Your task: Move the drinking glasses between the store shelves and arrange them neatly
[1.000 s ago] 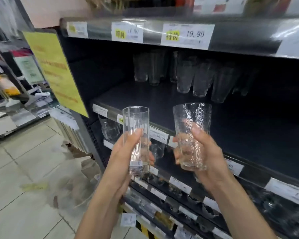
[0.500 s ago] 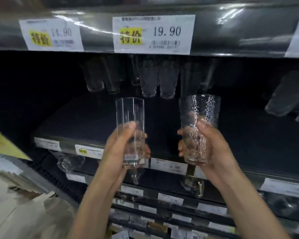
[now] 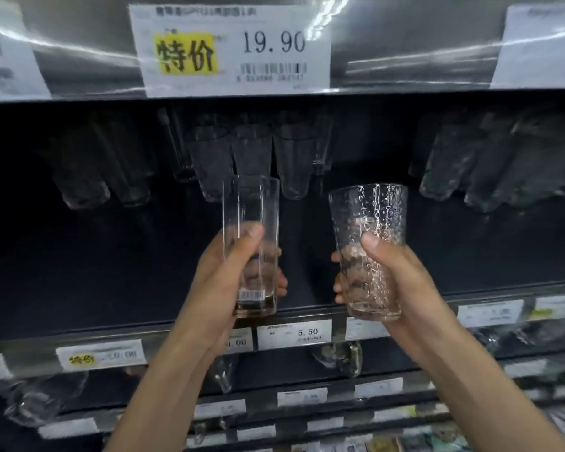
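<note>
My left hand (image 3: 221, 282) grips a tall straight clear glass (image 3: 251, 207) with a barcode sticker near its base. My right hand (image 3: 395, 278) grips a textured, tapered glass (image 3: 371, 210). Both glasses are upright and held side by side, just in front of the dark shelf (image 3: 111, 288). At the back of that shelf stand several clear glasses (image 3: 255, 158), with another group (image 3: 490, 168) at the right.
The shelf above carries a 19.90 price label (image 3: 232, 48) on its front edge. A strip of price tags (image 3: 294, 334) runs along the front edge below my hands. Lower shelves hold more glassware (image 3: 340, 357) and tags.
The view has closed in on the shelf and shifted right. Both hands still hold their glasses, now a little further toward the shelf opening.
</note>
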Demonstrator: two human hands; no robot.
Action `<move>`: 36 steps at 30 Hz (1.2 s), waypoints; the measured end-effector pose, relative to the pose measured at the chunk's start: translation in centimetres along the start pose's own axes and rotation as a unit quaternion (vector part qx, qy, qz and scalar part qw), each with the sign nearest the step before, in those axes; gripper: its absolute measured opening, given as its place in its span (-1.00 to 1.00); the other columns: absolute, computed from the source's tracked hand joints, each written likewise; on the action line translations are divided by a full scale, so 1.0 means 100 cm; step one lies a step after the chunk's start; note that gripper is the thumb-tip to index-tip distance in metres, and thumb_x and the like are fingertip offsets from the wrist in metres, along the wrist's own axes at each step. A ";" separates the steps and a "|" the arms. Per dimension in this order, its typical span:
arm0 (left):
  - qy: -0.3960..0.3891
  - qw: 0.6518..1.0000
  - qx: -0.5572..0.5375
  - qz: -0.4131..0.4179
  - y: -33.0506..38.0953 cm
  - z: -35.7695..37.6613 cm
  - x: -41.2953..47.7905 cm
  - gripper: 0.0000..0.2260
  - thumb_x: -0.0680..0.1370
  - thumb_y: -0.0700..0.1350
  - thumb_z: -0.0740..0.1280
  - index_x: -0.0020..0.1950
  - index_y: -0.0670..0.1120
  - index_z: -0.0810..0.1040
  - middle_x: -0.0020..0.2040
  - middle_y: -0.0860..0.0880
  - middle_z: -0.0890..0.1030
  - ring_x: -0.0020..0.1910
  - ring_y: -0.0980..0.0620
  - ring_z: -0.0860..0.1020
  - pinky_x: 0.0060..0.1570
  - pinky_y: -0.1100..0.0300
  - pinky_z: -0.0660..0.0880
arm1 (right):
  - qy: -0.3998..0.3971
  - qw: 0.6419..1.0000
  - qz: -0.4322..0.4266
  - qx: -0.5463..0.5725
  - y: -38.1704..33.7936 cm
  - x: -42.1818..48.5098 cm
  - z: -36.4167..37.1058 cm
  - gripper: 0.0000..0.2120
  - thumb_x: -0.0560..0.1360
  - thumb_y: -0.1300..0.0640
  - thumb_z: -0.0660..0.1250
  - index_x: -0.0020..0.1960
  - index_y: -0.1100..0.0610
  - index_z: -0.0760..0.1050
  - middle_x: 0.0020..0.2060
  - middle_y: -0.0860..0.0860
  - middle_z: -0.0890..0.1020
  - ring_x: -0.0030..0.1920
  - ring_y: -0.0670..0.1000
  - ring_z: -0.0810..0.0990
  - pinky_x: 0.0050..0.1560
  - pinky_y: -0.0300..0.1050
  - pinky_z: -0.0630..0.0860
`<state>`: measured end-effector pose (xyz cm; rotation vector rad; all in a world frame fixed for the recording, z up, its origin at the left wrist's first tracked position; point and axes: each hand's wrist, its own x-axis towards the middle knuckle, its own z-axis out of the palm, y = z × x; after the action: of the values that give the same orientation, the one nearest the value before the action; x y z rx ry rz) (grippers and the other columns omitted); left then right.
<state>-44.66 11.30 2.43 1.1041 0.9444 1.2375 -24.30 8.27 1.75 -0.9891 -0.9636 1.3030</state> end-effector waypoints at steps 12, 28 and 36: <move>-0.032 0.999 0.026 0.004 0.006 -0.036 0.009 -0.52 0.30 0.13 0.42 0.15 -0.04 0.53 -0.11 -0.07 0.69 -0.27 -0.08 0.65 -0.26 0.08 0.60 | 0.035 0.996 -0.022 -0.078 0.010 0.002 0.028 -0.26 0.16 -0.28 0.55 0.26 -0.04 0.53 0.13 0.01 0.69 0.12 0.01 0.67 0.10 0.01 0.54; -0.025 0.999 0.019 -0.007 0.000 -0.055 0.017 -0.51 0.32 0.15 0.42 0.16 -0.06 0.51 -0.10 -0.09 0.68 -0.26 -0.11 0.65 -0.18 -0.01 0.60 | 0.093 0.982 -0.069 -0.151 0.017 0.044 0.035 -0.30 0.18 -0.01 0.60 0.28 -0.03 0.46 0.07 -0.11 0.70 0.09 -0.12 0.67 0.05 -0.20 0.54; -0.028 0.999 0.033 -0.009 -0.003 -0.053 0.022 -0.43 0.25 0.21 0.43 0.17 -0.03 0.50 -0.13 -0.05 0.68 -0.26 -0.10 0.66 -0.10 -0.06 0.62 | 0.130 0.965 -0.102 -0.205 0.015 0.064 0.010 -0.37 0.30 0.22 0.61 0.25 -0.02 0.40 0.08 -0.07 0.66 0.08 -0.13 0.66 0.08 -0.18 0.57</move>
<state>-49.45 14.09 0.97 1.1745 0.9574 1.1630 -25.45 14.72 0.66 -1.3032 -1.1200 0.7918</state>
